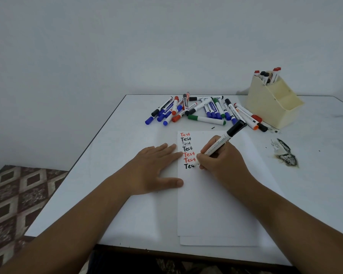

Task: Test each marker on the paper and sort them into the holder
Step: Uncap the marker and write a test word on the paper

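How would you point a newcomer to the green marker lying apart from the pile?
Start at the beige holder on the table's far right, then look left to the pile of markers. On the pile's near edge, facing the paper, lies the green marker: crosswise, green at both ends, while its neighbours point toward the paper.

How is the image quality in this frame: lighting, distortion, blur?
Head view: soft, even light without glare, faint shadows beneath the left hand and right hand; wide-angle bending of the table edges; "Test" lines on the paper legible; labels in the marker pile too small to read.
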`<state>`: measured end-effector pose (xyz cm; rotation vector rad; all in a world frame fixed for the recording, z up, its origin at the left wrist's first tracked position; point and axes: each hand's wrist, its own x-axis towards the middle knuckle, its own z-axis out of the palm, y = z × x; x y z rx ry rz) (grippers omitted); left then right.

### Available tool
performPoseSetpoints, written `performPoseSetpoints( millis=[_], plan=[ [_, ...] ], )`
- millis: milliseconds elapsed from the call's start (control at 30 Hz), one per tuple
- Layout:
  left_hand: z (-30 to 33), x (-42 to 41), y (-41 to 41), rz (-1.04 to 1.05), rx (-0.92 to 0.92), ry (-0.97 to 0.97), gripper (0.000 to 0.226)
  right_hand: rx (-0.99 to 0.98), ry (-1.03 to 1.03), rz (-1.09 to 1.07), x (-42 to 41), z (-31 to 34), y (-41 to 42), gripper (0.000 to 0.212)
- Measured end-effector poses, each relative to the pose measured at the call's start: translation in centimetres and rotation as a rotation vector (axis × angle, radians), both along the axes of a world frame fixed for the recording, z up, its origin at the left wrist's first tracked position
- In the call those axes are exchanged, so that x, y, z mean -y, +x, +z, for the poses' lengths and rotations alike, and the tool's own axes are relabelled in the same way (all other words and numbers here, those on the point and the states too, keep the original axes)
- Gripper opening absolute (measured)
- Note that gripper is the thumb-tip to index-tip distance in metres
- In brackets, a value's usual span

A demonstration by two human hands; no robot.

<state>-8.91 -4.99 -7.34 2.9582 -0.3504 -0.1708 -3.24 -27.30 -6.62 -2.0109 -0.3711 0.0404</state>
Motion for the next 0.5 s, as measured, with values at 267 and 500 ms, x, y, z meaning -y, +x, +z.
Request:
performPoseSetpoints(
  millis=[267, 500],
  plan=[
    [-0.15, -0.09, 0.09, -0.003, 0.004, 0.002, 0.093, -0.011, 0.011, -0.059, -0.06, 0.00, 0.25, 0.014],
    [-0.32, -0.22, 0.23, -0.008, 0.008, 0.005, 0.096, -0.016, 0.001, -0.053, 0.05, 0.05, 0.13, 0.015]
  ],
)
